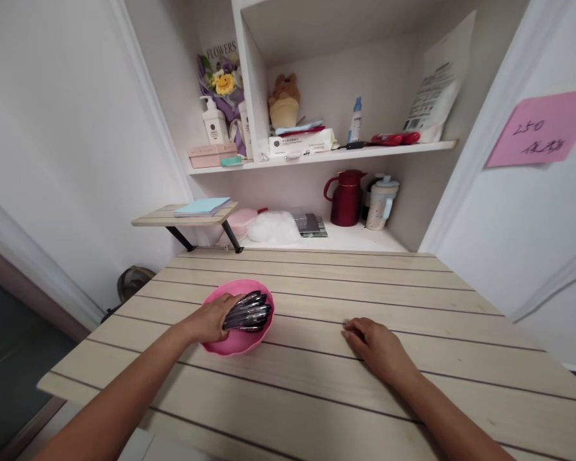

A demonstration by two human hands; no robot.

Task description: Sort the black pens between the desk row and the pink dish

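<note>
A pink bowl (230,346) sits on the slatted wooden table (413,301), left of centre. My left hand (211,318) reaches over the bowl's rim, its fingers closed around a bundle of several black pens (249,311) that lies over the bowl. My right hand (377,346) rests palm down on the table to the right of the bowl, fingers loosely curled against the wood, holding nothing.
Behind the table are white shelves (317,155) with a red jug (344,198), a beige mug (381,202), bottles, boxes and a plush toy. A small wooden riser (182,216) with a blue notebook stands at the back left. A pink note (540,128) hangs on the right wall.
</note>
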